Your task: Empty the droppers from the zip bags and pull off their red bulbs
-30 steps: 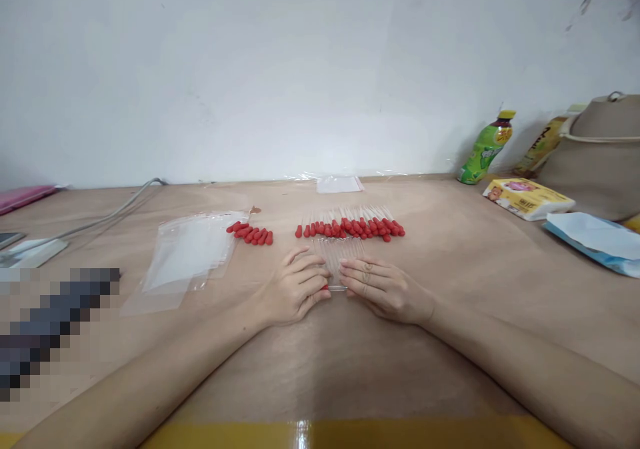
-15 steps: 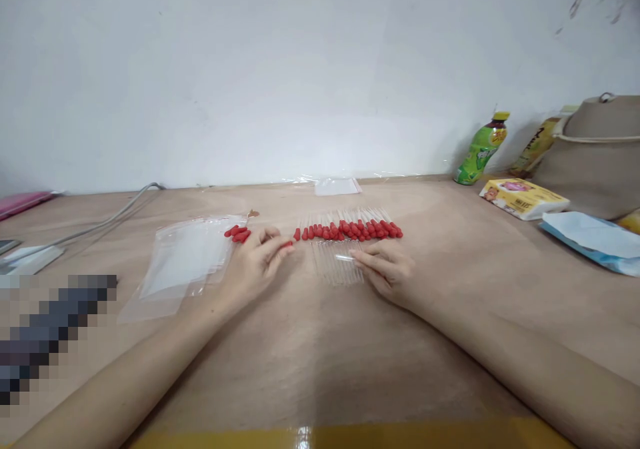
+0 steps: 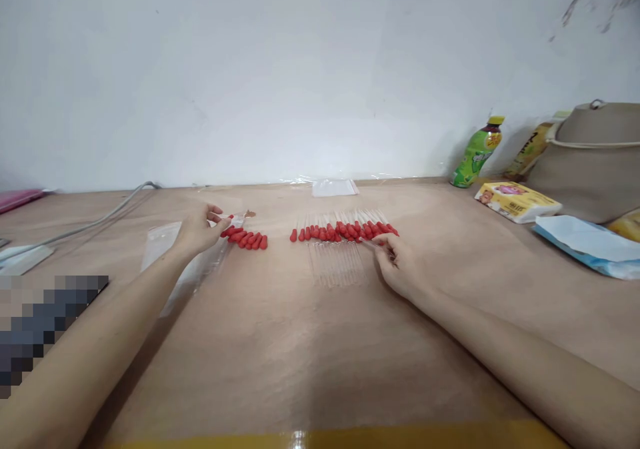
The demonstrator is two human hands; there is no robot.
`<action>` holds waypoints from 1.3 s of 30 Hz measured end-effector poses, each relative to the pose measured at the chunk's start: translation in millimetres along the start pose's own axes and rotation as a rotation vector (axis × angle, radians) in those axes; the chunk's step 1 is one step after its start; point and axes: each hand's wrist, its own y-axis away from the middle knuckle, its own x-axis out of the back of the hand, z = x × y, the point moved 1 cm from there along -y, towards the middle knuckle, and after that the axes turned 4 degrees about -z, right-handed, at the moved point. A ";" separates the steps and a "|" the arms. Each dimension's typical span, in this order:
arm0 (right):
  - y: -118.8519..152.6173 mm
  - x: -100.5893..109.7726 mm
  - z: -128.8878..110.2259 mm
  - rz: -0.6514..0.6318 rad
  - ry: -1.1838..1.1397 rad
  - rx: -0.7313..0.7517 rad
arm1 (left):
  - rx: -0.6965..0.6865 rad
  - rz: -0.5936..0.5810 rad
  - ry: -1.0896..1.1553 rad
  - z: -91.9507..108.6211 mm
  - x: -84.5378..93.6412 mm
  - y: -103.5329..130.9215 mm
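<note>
My left hand (image 3: 203, 229) is closed over the clear plastic bags (image 3: 177, 275), its fingertips pinched on a red dropper bulb (image 3: 231, 217). Just below those fingertips, several more red rubber bulbs (image 3: 250, 239) lie in a slanting row. My right hand (image 3: 395, 259) is closed at the right end of a larger row of red bulbs (image 3: 325, 233). A thin clear glass tube (image 3: 368, 241) shows at its fingertips. Thin clear tubes (image 3: 335, 265) lie side by side on the near side of this row, and others (image 3: 370, 215) extend on its far side.
A small zip bag (image 3: 335, 187) lies by the wall. To the right are a green bottle (image 3: 477, 152), a yellow tissue pack (image 3: 517, 201), a blue and white packet (image 3: 590, 245) and a grey bag (image 3: 590, 169). A grey cable (image 3: 107, 217) crosses the left side.
My left hand has moved left from the middle to over the plastic bags, uncovering more red bulbs. My right hand has shifted slightly up, closer to the large row.
</note>
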 end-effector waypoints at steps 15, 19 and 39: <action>3.9 5.2 -13.6 -0.023 0.277 0.041 | -0.007 -0.057 -0.060 7.9 3.2 -2.6; 4.2 4.7 -13.2 -0.022 0.272 0.048 | -0.001 -0.052 -0.087 13.8 2.7 -6.4; 4.6 1.5 -26.8 -0.183 0.115 0.063 | -0.267 -0.322 -0.101 118.7 -55.1 38.9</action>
